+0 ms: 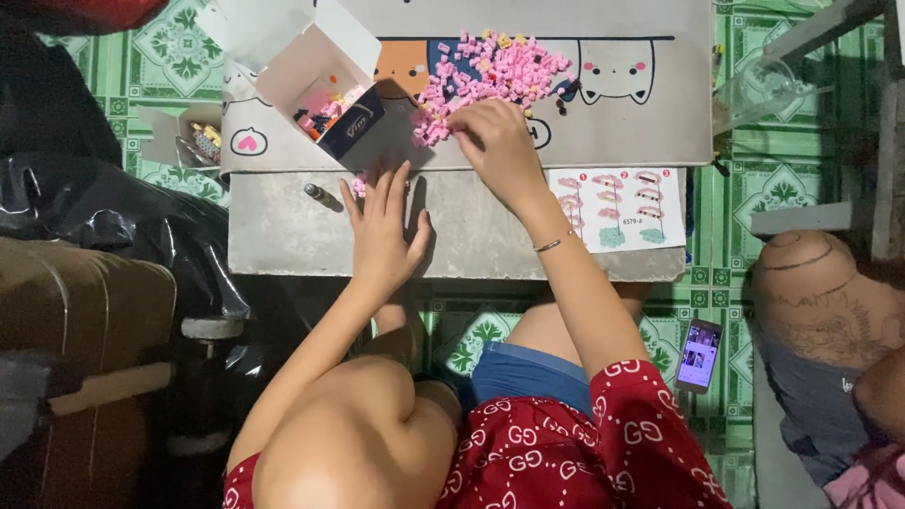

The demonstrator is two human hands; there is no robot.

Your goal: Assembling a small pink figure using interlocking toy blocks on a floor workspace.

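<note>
We see our right hand (495, 141) reaching forward over the low table (283, 231), palm down, its fingertips (460, 127) curled into the near edge of the heap of small pink bricks (495, 71). Whether those fingers pinch a brick or only rest on the heap we cannot tell, since the back of the hand hides them. A thin bracelet (551, 245) circles that wrist.

Our left hand (382, 226) lies flat on the grey table top, fingers spread and slack, holding nothing. Just beyond its fingertips (377, 179) sit a few loose pink bricks (359, 186), and a little to the left of them lies a small dark pen-like stick (320, 196).

Further out from the left hand, an opened white box (316, 71) stands tilted on the cat-patterned mat (641, 113), with mixed coloured pieces (330, 111) showing inside. The main heap spreads across the same mat, directly past the right hand's knuckles.

To the right of the right forearm, a printed instruction sheet (617, 207) with numbered pink diagrams rests on the table edge. Nearer to us than the right hand and lower right, a phone (699, 355) with a lit screen lies on the green tiled floor (716, 283). Another person's tattooed arm (825, 302) shows at the far right, well apart from both hands.
</note>
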